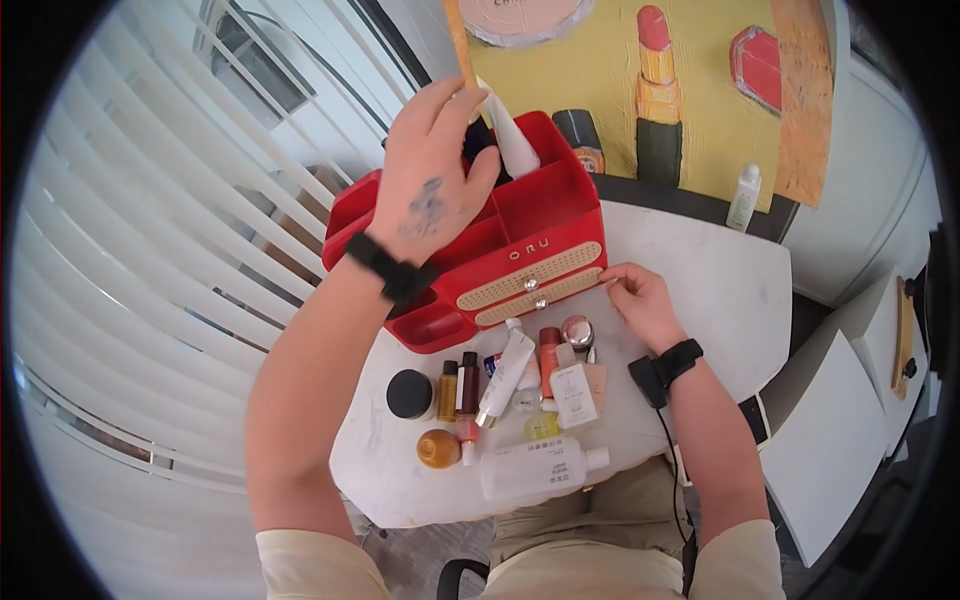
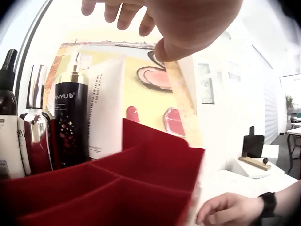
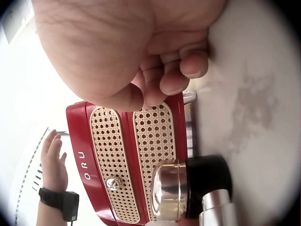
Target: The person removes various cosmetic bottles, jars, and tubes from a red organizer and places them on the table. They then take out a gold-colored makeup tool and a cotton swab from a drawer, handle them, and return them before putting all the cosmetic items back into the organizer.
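A red cosmetics organizer [image 1: 580, 226] with woven-front drawers [image 1: 530, 274] and ORU lettering stands on the white table. My left hand [image 1: 430, 170] is over its rear compartments, fingers spread loosely and holding nothing. In the left wrist view, a black pump bottle [image 2: 71, 125], a white tube [image 2: 106, 113] and a silver-capped bottle [image 2: 37, 127] stand upright in the organizer, below that hand. At the organizer's front right corner is my right hand [image 1: 645, 308], its fingers loosely bent and the fingertips right at the drawer end.
In front of the organizer lie several cosmetics, among them a clear bottle [image 1: 535, 468], a black-lidded jar [image 1: 409, 394] and an amber round container [image 1: 438, 449]. Behind it leans a lipstick painting [image 1: 700, 150], with a small white bottle [image 1: 744, 198] before it. White blinds [image 1: 150, 260] hang at left.
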The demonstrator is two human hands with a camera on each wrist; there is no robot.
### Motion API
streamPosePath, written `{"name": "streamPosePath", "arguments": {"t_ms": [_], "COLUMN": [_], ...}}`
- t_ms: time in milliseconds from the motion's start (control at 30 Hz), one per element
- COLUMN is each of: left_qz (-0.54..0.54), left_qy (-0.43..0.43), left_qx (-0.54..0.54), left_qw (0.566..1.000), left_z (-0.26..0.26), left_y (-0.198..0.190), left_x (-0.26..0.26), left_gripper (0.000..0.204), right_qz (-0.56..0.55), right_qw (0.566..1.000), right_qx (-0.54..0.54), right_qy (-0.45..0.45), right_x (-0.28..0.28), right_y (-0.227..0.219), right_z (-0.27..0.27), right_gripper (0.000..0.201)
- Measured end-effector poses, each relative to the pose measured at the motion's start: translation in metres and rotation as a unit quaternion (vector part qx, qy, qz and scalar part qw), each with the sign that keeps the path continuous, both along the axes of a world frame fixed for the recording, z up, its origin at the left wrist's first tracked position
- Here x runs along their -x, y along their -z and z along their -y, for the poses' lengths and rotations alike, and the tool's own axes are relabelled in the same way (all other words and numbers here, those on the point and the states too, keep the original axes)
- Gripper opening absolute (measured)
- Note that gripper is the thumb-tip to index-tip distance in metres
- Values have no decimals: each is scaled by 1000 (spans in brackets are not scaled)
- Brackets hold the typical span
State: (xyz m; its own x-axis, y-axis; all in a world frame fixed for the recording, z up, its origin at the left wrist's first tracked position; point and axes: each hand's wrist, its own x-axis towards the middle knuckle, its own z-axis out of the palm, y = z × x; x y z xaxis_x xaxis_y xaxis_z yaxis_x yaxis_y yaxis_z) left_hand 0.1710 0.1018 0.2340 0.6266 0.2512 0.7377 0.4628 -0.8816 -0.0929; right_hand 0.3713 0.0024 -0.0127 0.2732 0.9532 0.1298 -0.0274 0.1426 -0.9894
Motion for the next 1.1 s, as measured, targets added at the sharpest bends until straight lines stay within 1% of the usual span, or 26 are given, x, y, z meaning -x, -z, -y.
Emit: {"name": "streamPosePath", "arguments": {"t_ms": [100, 167, 200, 233, 267, 300, 333, 367, 400, 433, 467, 533, 567, 633, 667, 700, 767, 800, 833, 867, 900, 967, 1000, 1033, 1067, 1100], "left_qz": [-8, 12, 17, 63, 111, 169, 238, 240, 356, 464, 469, 575, 581, 627, 634, 641, 659, 667, 661, 655, 661, 619, 612, 617, 613, 609], "left_qy": [20, -20, -52, -54, -74, -84, -99, -99, -113, -122, -120, -115, -112, -82, -74, -69, -40, -34, -18, -3, 1, 32, 41, 43, 45, 47], "left_qx": [14, 46, 88, 108, 145, 186, 234, 235, 303, 364, 366, 460, 460, 527, 541, 541, 550, 551, 547, 543, 546, 564, 568, 571, 572, 572], "left_qw": [1000, 999, 995, 991, 981, 964, 937, 936, 877, 798, 795, 667, 662, 568, 548, 540, 511, 501, 514, 526, 514, 546, 549, 540, 544, 548], "left_z": [37, 65, 74, 79, 84, 86, 85, 85, 86, 85, 84, 81, 80, 77, 73, 72, 68, 68, 69, 69, 70, 72, 73, 73, 73, 72], "left_y": [11, 23, 31, 43, 54, 65, 78, 89, 100, 111, 125, 156, 170, 196, 211, 218, 234, 237, 239, 242, 243, 243, 242, 242, 242, 243], "left_x": [36, 65, 83, 101, 119, 138, 158, 174, 190, 204, 218, 241, 249, 262, 269, 271, 273, 272, 272, 271, 272, 276, 276, 277, 278, 278], "left_gripper": [46, 42, 43, 42, 42, 40, 34, 34, 31, 29, 29, 27, 27, 29, 31, 31, 30, 30, 28, 26, 26, 26, 23, 23, 23, 22], "right_qz": [7, 5, -1, -4, -4, -4, -2, 1, -7, -15, -8, -8, 0, -14, -3, -6, 8, -2, -10, 4, -1, 2, -2, -7, 2, 55], "right_qw": [1000, 1000, 1000, 1000, 1000, 1000, 1000, 1000, 1000, 999, 999, 999, 999, 1000, 1000, 1000, 1000, 1000, 999, 999, 999, 999, 999, 999, 999, 995], "right_qx": [7, 9, 5, -2, -1, 6, 11, 13, 27, 40, 40, 42, 43, 22, 22, 21, 24, 27, 29, 33, 27, 30, 31, 32, 38, 81], "right_qy": [-1, -2, -3, -2, -1, 0, 1, 1, -2, -3, -2, 0, -1, -10, -12, -5, -1, 13, 27, 27, 22, 17, 20, 23, 23, 24], "right_x": [-1, -1, -1, -1, -1, -1, -1, -1, 0, 0, 0, 0, -1, -4, -6, -6, -4, -2, -1, -2, -2, 0, 2, 5, 7, 12], "right_y": [-2, -1, 0, 0, -1, -2, -4, -6, -9, -12, -14, -15, -14, -8, -7, -6, -7, -8, -9, -10, -8, -8, -10, -12, -16, -25], "right_z": [1, 1, 1, 0, 0, 1, 2, 3, 5, 6, 8, 9, 10, 9, 9, 11, 11, 11, 11, 10, 9, 10, 9, 9, 12, 18], "right_gripper": [16, 16, 16, 16, 16, 16, 15, 15, 15, 15, 15, 14, 14, 13, 13, 13, 13, 13, 13, 13, 13, 13, 13, 13, 13, 13]}}
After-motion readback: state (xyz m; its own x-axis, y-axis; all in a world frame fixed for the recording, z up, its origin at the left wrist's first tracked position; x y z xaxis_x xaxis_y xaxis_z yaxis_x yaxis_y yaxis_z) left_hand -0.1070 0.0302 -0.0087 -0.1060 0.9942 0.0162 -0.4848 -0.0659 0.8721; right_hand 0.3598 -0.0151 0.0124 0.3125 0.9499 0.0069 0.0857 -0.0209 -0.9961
